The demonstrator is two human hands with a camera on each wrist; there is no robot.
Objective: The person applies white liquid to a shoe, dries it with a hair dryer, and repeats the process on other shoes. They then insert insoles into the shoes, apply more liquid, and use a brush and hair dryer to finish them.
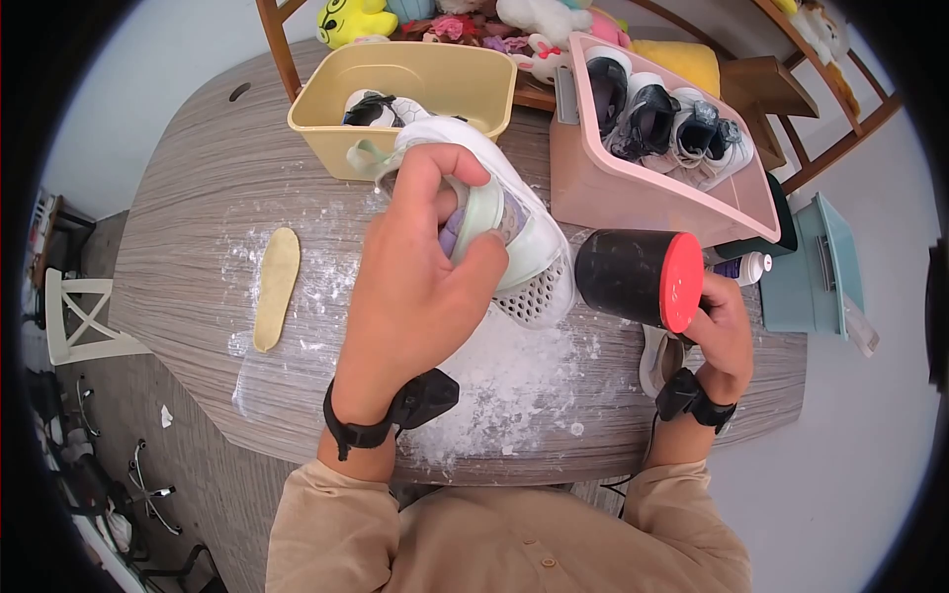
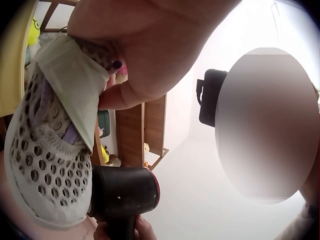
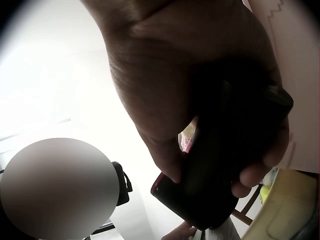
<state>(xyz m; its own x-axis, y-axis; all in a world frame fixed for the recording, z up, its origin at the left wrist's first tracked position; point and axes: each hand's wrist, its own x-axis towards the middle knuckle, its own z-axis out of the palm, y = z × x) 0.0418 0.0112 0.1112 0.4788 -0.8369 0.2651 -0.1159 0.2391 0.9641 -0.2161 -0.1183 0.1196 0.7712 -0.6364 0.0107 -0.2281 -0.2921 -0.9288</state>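
My left hand (image 1: 400, 277) grips a white sneaker (image 1: 539, 296) by its opening, thumb and fingers at the pale green strap (image 1: 482, 210). Its perforated toe points down toward me, with lilac parts showing under the strap. My right hand (image 1: 727, 331) holds a black hair dryer (image 1: 621, 272) with a red rear end by its handle. The dryer's front end faces the sneaker's toe, close beside it. From the left wrist view, the dryer (image 2: 125, 192) stands right next to the perforated toe (image 2: 47, 175). In the right wrist view, fingers wrap the dark handle (image 3: 210, 150).
White powder (image 1: 504, 395) is scattered over the wooden table (image 1: 188, 198). A yellowish insole (image 1: 277, 287) lies at left. Behind stand a yellow bin (image 1: 316, 143) and a pink bin (image 1: 593, 188), both holding shoes. Another shoe (image 1: 652, 361) lies under my right wrist.
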